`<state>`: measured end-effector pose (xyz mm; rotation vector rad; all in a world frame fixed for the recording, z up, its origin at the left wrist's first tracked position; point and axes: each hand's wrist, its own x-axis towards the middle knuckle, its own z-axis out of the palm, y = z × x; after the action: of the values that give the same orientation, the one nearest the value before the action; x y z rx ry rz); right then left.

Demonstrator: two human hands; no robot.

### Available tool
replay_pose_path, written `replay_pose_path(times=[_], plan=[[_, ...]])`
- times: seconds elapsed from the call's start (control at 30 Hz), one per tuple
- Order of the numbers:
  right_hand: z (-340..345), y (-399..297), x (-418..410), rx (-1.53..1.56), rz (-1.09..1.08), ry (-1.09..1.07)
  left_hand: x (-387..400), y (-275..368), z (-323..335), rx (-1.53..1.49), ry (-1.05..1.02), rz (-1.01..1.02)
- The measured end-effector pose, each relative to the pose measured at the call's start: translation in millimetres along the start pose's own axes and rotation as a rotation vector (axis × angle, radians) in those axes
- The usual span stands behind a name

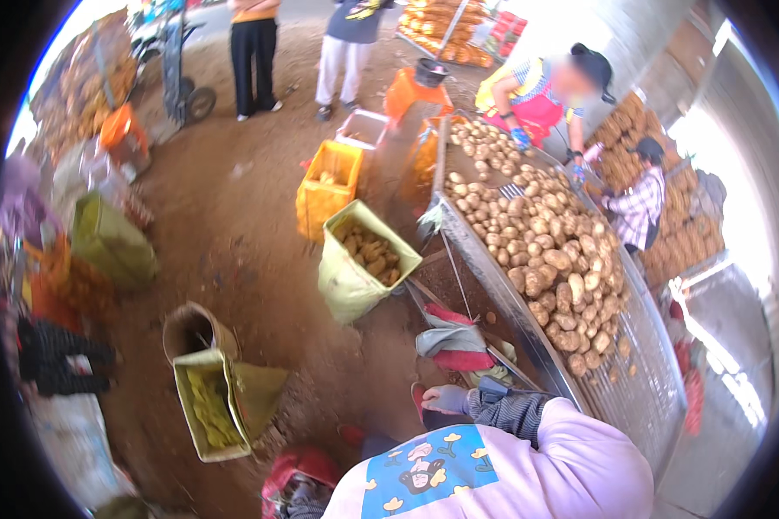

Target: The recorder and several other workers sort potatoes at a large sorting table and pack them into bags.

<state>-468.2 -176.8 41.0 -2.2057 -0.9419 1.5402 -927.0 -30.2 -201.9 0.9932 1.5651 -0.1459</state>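
Note:
My right hand (pixel 446 399), in a greyish glove with the fingertips showing, hangs at the front of my body below a striped cuff; nothing can be made out in it. It is nearest to the red and grey cloths (pixel 451 337) beside the sorting table's legs. At the bottom edge a striped sleeve shows by a red cloth or bag (pixel 302 470); my left hand cannot be made out there. Many potatoes (pixel 558 259) lie on a sloping metal table (pixel 649 363) to my right. Ahead stands an open pale-green sack (pixel 347 295) with potatoes inside.
Yellow (pixel 328 194) and orange crates stand ahead. An open green sack (pixel 198 415) and a round bin (pixel 198 331) stand at left. A co-worker in a red apron (pixel 532 117) bends over the table's far end; another person (pixel 636 194) is behind it. Two people stand ahead.

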Motion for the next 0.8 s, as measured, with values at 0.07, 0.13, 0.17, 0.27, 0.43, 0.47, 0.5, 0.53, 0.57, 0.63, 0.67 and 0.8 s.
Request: replay_pose_path(times=[0.07, 0.13, 0.17, 0.27, 0.43, 0.47, 0.5, 0.53, 0.57, 0.63, 0.67, 0.8], plan=[[-22.9, 20.4, -4.1, 0.156, 0.164, -0.005, -0.3, 36.8, -2.7, -0.017, 0.012, -0.026], [-50.2, 47.7, -6.9, 0.166, 0.1, 0.221, 7.3, 73.6, -13.4, -0.064, 0.036, -0.046], [-67.0, 63.8, -8.5, 0.143, 0.121, 0.383, 12.0, 91.3, -21.7, -0.095, 0.058, -0.058], [-148.3, 118.6, -11.3, 0.248, -0.063, 0.925, 36.7, 157.3, -44.6, -0.252, 0.084, -0.021], [-281.6, 182.8, -2.1, -0.224, 0.087, 1.637, 62.0, 336.3, 17.5, -0.442, -0.155, 0.155], [-297.0, 187.4, 3.7, -0.165, 0.263, 1.593, 50.9, 369.7, 61.3, -0.486, -0.197, 0.234], [-304.5, 190.9, 9.3, -0.176, 0.228, 1.613, 36.6, 406.6, 107.5, -0.462, -0.182, 0.255], [-312.0, 191.1, 18.2, -0.063, 0.322, 1.522, 15.8, 436.6, 157.5, -0.402, -0.21, 0.212], [-317.6, 191.0, 25.3, 0.046, 0.404, 1.432, -5.9, 469.6, 210.7, -0.334, -0.286, 0.18], [-322.8, 190.5, 31.8, 0.089, 0.42, 1.422, -53.2, 527.4, 308.9, -0.169, -0.431, 0.241], [-325.0, 189.5, 31.8, 0.096, 0.365, 1.459, -76.6, 552.6, 357.3, -0.054, -0.495, 0.345], [-342.6, 180.9, 10.9, 0.354, 0.286, 1.403, -167.4, 626.2, 485.5, 0.18, -0.806, 0.518]])
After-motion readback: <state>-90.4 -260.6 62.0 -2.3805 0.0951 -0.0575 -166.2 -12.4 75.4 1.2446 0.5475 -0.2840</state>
